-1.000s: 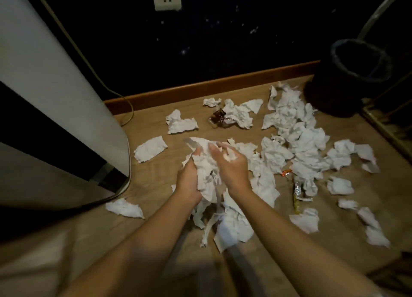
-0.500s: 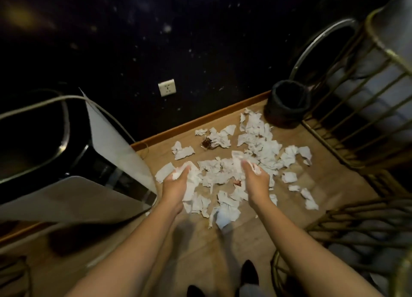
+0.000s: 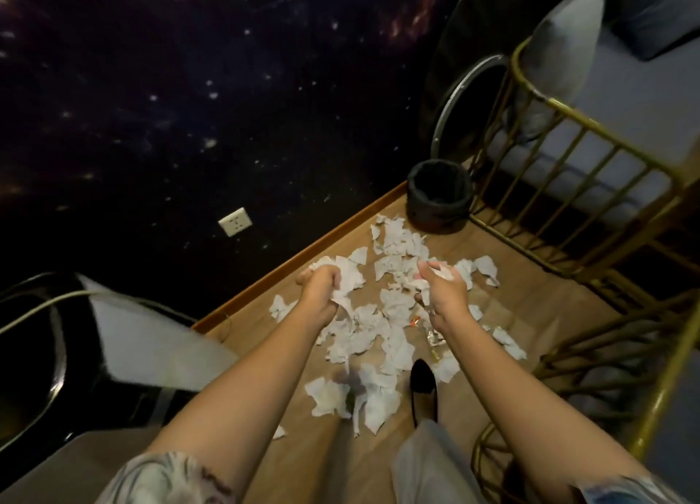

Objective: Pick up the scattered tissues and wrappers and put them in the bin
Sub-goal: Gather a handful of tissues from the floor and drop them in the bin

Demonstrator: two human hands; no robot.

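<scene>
Several crumpled white tissues [image 3: 394, 348] lie scattered over the wooden floor, with a small orange wrapper [image 3: 415, 320] and a shiny wrapper [image 3: 433, 337] among them. My left hand [image 3: 322, 289] is shut on a bunch of white tissues [image 3: 346, 276], held above the floor. My right hand [image 3: 443, 293] is shut on another wad of tissues [image 3: 439, 272], also raised. The black round bin [image 3: 439, 195] stands at the far end of the litter, by the wall, beyond both hands.
A gold metal bed frame [image 3: 568, 155] with a mattress fills the right side. A white appliance [image 3: 151, 337] and dark rounded furniture stand at the left. My black shoe [image 3: 423, 390] rests on the floor among the tissues. A wall socket [image 3: 235, 221] sits on the dark wall.
I have risen from a crouch, so the floor looks farther away. Both hands have lifted and moved apart, each carrying a bunch of tissues. My foot has come into view.
</scene>
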